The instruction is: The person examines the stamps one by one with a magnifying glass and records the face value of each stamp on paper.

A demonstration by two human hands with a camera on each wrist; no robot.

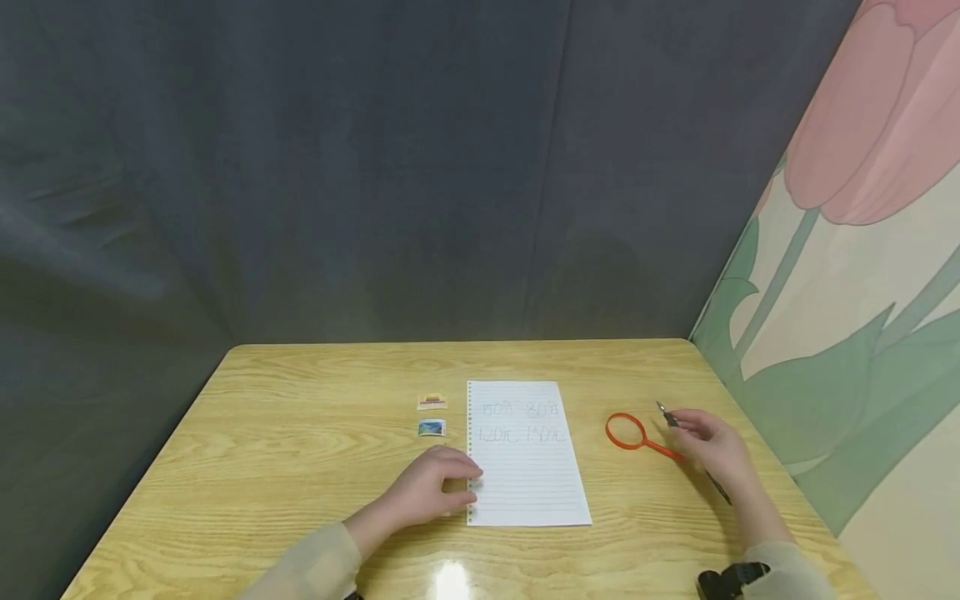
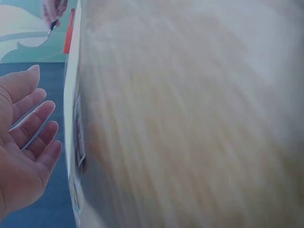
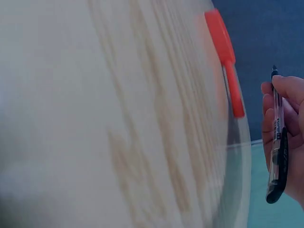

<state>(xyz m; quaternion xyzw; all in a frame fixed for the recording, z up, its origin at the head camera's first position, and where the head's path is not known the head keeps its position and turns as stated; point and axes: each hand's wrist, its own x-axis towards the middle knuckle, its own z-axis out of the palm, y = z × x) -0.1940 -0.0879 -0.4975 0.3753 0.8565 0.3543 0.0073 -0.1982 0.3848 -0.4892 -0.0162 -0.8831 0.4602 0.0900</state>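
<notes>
My right hand (image 1: 712, 446) holds a pen (image 3: 278, 142) with a clear barrel and a black clip, its tip pointing away from me. Just left of that hand, an orange-red magnifying glass (image 1: 660, 451) lies on the table. A sheet of lined paper (image 1: 525, 492) with holes down its left edge bears two rows of handwritten figures. Over its left edge, my left hand (image 1: 431, 487) has relaxed, parted fingers and nothing between them. Beyond this hand lie two small stamps, one yellowish (image 1: 432, 402) and one blue-green (image 1: 431, 428).
The wooden table (image 1: 300, 450) ends at a dark curtain (image 1: 450, 208) behind it. A wall (image 1: 862, 333) painted with tulips stands along the right side. A pale scrap (image 1: 447, 514) shows partly below the left hand.
</notes>
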